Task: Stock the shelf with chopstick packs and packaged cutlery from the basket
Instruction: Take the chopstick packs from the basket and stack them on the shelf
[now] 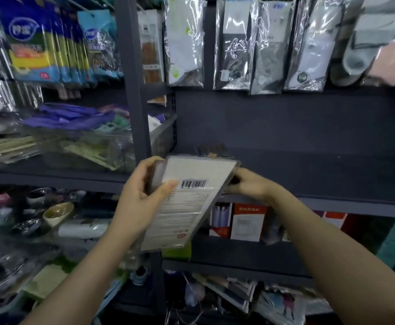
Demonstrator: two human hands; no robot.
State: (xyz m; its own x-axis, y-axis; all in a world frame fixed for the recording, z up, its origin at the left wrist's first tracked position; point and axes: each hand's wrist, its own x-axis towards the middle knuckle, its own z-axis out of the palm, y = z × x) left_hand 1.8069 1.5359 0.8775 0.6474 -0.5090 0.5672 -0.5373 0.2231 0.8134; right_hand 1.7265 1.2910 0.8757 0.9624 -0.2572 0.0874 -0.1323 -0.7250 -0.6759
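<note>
Pack [187, 198] of the flat boxed kind sits tilted in front of the dark shelf [309, 165], back label outward. The left hand [142, 195] pinches its left edge, thumb by the barcode; the right hand [248, 184] grips the far corner. Best levelled, then slid onto the bare board. Print too blurred to read.

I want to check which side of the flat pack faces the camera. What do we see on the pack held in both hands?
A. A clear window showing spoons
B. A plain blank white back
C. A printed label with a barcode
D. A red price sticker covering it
C: the pack shows a barcode and lines of print, gripped by the left hand while the right hand holds its far edge.
</note>
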